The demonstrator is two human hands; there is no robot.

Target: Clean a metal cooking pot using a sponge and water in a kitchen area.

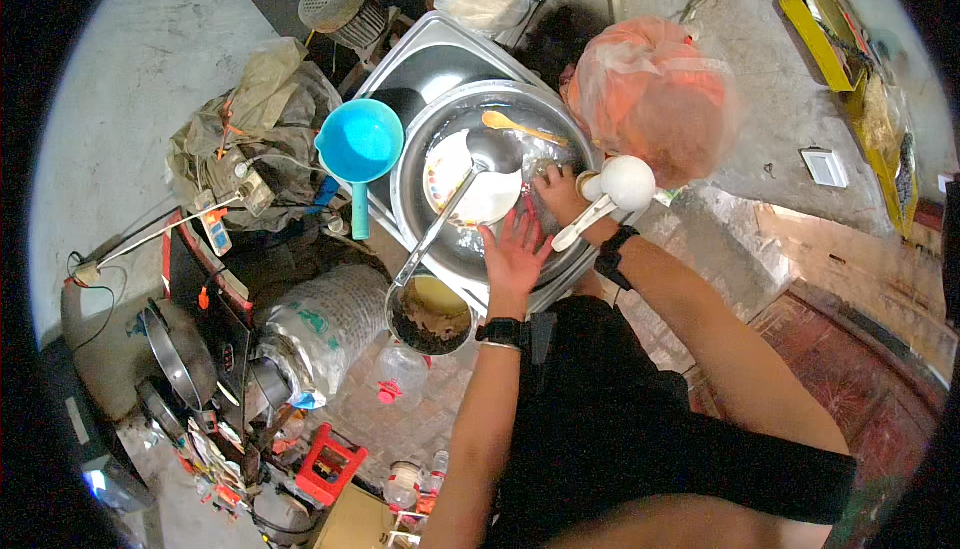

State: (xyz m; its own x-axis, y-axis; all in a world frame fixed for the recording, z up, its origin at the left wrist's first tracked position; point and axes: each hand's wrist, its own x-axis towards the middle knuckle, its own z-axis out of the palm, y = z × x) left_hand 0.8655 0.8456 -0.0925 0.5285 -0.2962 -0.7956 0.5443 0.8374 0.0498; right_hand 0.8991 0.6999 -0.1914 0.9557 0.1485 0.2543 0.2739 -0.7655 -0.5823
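A round metal basin (418,128) rests on a square steel sink (450,31). Within it are a metal ladle (442,222), a white plate (495,200) with coloured marks and a yellowish spoon (517,127). My left hand (516,252) is low over the basin's near side, palm up, fingers spread and wet-looking. My right hand (559,192) reaches into the basin's right side, its fingers partly curled; whether they hold something small is unclear. A white ladle-like utensil (626,185) with a round head lies by my right wrist. The left hand appears to hold nothing.
A blue dipper (361,140) sits left of the basin. Below it stands a pot (431,316) with dark residue. A red plastic bag (652,98) bulges at the right. A large silver sack (326,320), a clear bottle (401,376) and a red stool-like object (330,463) are lower left.
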